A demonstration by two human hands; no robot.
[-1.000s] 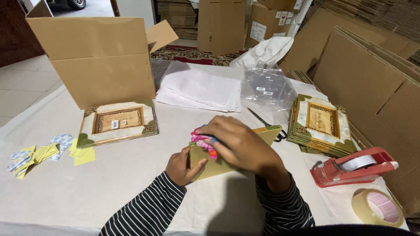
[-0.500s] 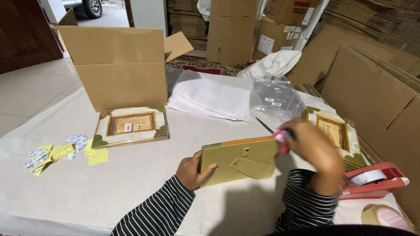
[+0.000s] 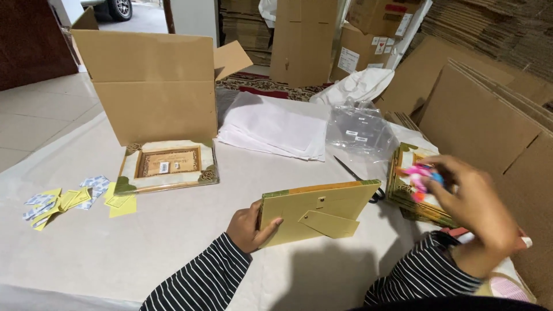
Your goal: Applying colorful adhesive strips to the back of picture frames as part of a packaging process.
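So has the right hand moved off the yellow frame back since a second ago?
Yes. The right hand, gripping a pink item, has swung right, off the frame back, and is now over the frame stack near the scissors.

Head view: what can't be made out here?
- Pink and blue object in the right hand: motion-blurred, kind unclear.
- Front of the frame held by the left hand: faces away, only its back and stand show.
- Scissors: handles hidden behind the frame.
- Tape dispenser: hidden by the right hand.

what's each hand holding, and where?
Left hand grips the yellow frame by its left edge. Right hand holds a small pink and blue thing at its fingertips.
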